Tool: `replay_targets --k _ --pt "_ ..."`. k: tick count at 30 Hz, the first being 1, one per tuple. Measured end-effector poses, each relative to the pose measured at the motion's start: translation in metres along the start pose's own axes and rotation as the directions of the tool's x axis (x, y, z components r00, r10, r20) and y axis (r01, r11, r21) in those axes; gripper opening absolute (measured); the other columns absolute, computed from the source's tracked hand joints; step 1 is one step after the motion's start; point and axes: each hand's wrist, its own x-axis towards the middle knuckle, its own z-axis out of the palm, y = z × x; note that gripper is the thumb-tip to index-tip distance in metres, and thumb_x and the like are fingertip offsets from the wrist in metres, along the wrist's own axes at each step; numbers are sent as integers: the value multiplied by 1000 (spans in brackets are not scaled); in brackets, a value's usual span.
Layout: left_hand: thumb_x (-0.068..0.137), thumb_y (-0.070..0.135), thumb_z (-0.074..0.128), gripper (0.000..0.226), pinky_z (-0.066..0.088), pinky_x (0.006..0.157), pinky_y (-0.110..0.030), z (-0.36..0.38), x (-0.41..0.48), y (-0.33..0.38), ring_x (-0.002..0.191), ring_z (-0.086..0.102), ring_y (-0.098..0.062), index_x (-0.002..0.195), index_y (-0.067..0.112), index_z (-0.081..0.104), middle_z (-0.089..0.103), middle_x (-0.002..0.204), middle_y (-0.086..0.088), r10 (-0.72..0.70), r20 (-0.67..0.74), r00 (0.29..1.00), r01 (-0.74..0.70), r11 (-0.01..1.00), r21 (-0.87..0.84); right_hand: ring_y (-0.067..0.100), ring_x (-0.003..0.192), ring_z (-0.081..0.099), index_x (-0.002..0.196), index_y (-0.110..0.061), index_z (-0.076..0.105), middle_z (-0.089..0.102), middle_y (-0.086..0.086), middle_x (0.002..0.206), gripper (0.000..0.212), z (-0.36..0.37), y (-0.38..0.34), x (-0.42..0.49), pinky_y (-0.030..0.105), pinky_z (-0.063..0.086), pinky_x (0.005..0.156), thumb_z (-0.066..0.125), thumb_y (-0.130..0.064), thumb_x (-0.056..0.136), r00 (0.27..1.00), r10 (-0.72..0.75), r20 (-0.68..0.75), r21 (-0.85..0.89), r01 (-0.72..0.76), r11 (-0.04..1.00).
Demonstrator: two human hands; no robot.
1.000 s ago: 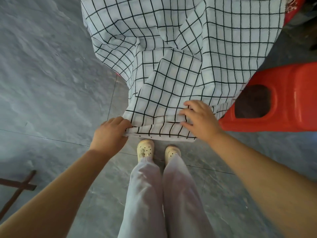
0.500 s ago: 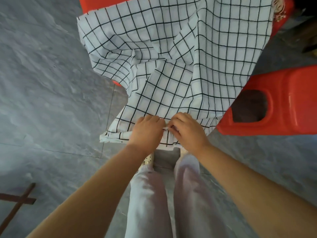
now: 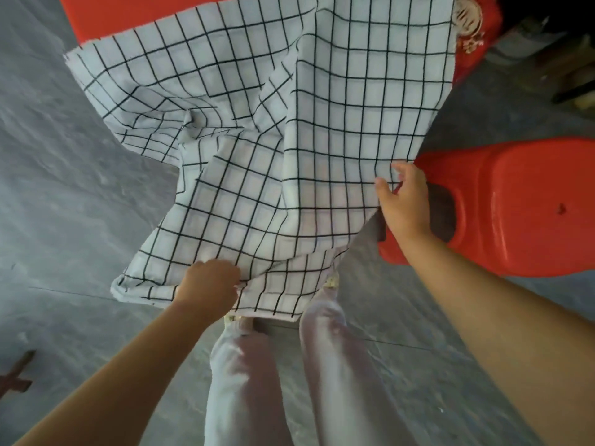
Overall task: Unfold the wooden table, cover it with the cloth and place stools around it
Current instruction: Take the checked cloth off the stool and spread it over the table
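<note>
A white cloth with a black grid point(image 3: 273, 130) hangs in front of me, rumpled, its lower edge above my feet. My left hand point(image 3: 207, 286) pinches the cloth's near hem. My right hand point(image 3: 404, 201) grips the cloth's right edge, higher up and further out. The cloth hides whatever lies under it; no wooden table shows. A red plastic stool point(image 3: 515, 207) stands at the right, just behind my right hand. Another red stool point(image 3: 106, 14) peeks out above the cloth at the top left.
Grey stone floor point(image 3: 64, 188) spreads to the left and below. My legs in pale trousers point(image 3: 251, 381) stand at the bottom centre. A brown wooden piece point(image 3: 17, 375) lies at the far left edge. A red object with a white pattern point(image 3: 473, 24) and dark clutter sit top right.
My hands were together at the cloth's near hem; now the right hand has slid up and out along the right edge while the left stays low. The cloth has spread wider.
</note>
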Motion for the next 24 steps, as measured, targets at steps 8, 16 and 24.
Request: replay_targets --k 8,16,24 --pt "84 39 56 46 37 100 -30 -23 6 26 116 50 -9 129 33 47 52 125 14 -58 96 994 60 998 -17 28 119 47 123 -3 52 51 16 126 44 -33 -2 110 31 34 101 64 -23 85 999 -31 -11 -96 29 995" --pt "88 40 55 66 33 107 -41 -100 82 102 136 31 -24 146 24 27 27 151 -3 -1 -415 910 -95 973 -211 26 114 50 126 -5 48 49 14 127 54 -35 8 169 34 41 97 66 -30 82 997 74 -12 -74 -75 994" --pt "92 43 49 74 33 104 -43 -108 137 122 140 21 -24 149 24 7 11 157 -3 -67 -314 947 24 990 -140 23 131 40 146 -11 14 35 11 149 77 -36 18 198 27 32 101 62 -26 87 943 328 58 180 -333 926"
